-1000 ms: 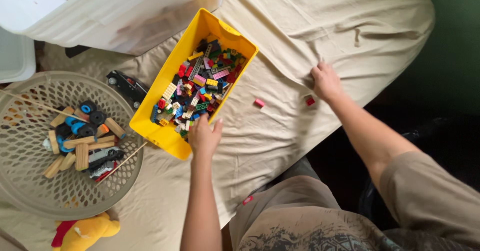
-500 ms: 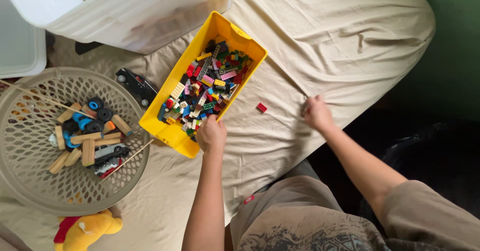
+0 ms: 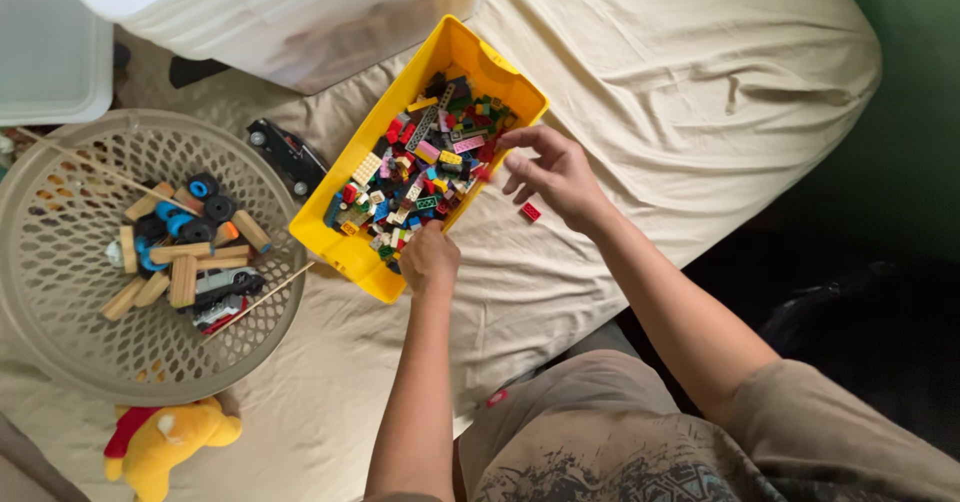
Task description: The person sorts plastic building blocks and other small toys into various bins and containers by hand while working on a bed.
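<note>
A yellow plastic bin (image 3: 345, 247) full of small coloured building bricks (image 3: 420, 167) lies on a beige sheet. My left hand (image 3: 430, 257) is closed on the bin's near rim. My right hand (image 3: 552, 170) hovers at the bin's right rim, its fingers spread over the bricks and nothing visible in them. One red brick (image 3: 530, 212) lies on the sheet just below that hand.
A round beige mesh basket (image 3: 60, 332) at the left holds wooden blocks, wheels and toy cars. A black toy car (image 3: 288, 152) lies between basket and bin. Behind stand a large white tub (image 3: 300, 12) and a clear container (image 3: 50, 52). A yellow plush toy (image 3: 165, 442) lies at the lower left.
My right hand closed at the sheet's right side, then swung left to the bin and spread its fingers. My left hand closed on the bin's rim. The loose brick on the sheet shifted slightly.
</note>
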